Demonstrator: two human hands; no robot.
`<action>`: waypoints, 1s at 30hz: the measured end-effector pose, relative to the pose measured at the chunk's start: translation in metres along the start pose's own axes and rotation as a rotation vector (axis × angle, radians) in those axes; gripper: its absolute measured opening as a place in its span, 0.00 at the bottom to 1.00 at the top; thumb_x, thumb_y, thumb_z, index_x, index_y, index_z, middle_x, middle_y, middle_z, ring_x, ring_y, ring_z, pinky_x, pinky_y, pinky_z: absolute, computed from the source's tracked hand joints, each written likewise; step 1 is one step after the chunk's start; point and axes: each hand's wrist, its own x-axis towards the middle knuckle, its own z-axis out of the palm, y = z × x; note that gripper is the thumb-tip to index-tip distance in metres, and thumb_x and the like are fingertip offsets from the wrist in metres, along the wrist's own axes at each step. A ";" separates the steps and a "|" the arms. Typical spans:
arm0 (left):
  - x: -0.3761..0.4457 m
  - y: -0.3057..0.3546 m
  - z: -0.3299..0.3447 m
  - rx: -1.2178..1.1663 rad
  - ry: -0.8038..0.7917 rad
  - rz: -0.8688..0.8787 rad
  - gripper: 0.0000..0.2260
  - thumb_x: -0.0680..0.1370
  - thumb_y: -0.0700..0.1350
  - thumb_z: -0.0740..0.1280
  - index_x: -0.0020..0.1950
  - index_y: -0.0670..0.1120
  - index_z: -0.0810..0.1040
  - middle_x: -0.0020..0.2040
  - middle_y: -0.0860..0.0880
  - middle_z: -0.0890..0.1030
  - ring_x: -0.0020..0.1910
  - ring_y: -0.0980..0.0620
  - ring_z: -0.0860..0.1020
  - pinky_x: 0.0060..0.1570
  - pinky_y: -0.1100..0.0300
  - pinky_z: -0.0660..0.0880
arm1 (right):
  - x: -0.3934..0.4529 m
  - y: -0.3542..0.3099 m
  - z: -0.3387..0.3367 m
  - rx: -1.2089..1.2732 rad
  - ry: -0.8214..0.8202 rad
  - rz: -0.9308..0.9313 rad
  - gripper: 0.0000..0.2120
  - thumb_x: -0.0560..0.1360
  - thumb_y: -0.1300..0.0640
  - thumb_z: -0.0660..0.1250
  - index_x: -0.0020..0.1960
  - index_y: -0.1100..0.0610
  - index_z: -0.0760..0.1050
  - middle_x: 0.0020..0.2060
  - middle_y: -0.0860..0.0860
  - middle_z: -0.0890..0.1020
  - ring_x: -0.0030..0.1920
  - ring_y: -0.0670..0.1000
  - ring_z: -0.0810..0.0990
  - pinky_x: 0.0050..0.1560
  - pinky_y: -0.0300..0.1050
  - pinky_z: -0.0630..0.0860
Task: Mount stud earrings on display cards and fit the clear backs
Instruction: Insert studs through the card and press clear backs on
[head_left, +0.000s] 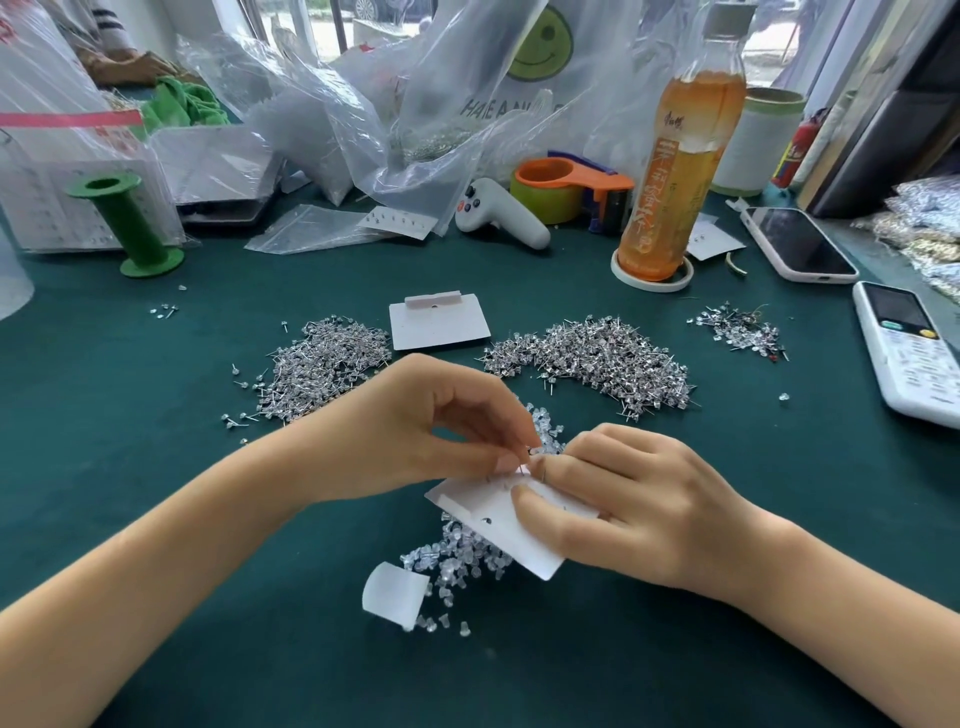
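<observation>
My right hand (639, 506) holds a white display card (498, 525) tilted above the green table, thumb on its face. My left hand (415, 431) pinches something tiny at the card's top edge, where thin earring posts stick up; the piece itself is too small to name. Under the card lies a heap of clear backs (462, 556). Two large piles of silver stud earrings (322, 364) (597, 358) lie beyond my hands. A second blank card (439, 322) lies flat between the piles.
A small white scoop (392, 592) lies by the clear backs. A tea bottle (670, 171), tape dispenser (571, 189), white controller (498, 213), green spool (127, 223), two phones (800, 244) (909, 353) and plastic bags (363, 119) crowd the far side.
</observation>
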 end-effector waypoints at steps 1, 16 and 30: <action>0.000 0.000 0.000 -0.017 0.015 0.000 0.07 0.72 0.39 0.72 0.48 0.44 0.82 0.45 0.47 0.84 0.45 0.51 0.83 0.50 0.62 0.78 | 0.000 0.000 0.000 0.001 0.001 0.006 0.13 0.72 0.69 0.69 0.52 0.58 0.71 0.33 0.55 0.80 0.30 0.56 0.74 0.32 0.47 0.75; -0.001 -0.003 0.002 0.031 0.060 -0.015 0.07 0.72 0.36 0.73 0.48 0.46 0.83 0.43 0.49 0.85 0.43 0.52 0.83 0.49 0.61 0.78 | 0.002 -0.002 -0.001 -0.012 -0.033 0.009 0.14 0.72 0.69 0.69 0.52 0.58 0.70 0.33 0.54 0.80 0.30 0.55 0.73 0.33 0.46 0.74; 0.002 -0.005 0.003 0.042 0.045 -0.024 0.07 0.72 0.36 0.72 0.48 0.46 0.83 0.43 0.49 0.85 0.43 0.52 0.83 0.49 0.62 0.78 | 0.002 -0.004 -0.001 0.000 -0.028 0.035 0.13 0.73 0.69 0.69 0.52 0.58 0.70 0.32 0.54 0.80 0.30 0.55 0.73 0.32 0.46 0.74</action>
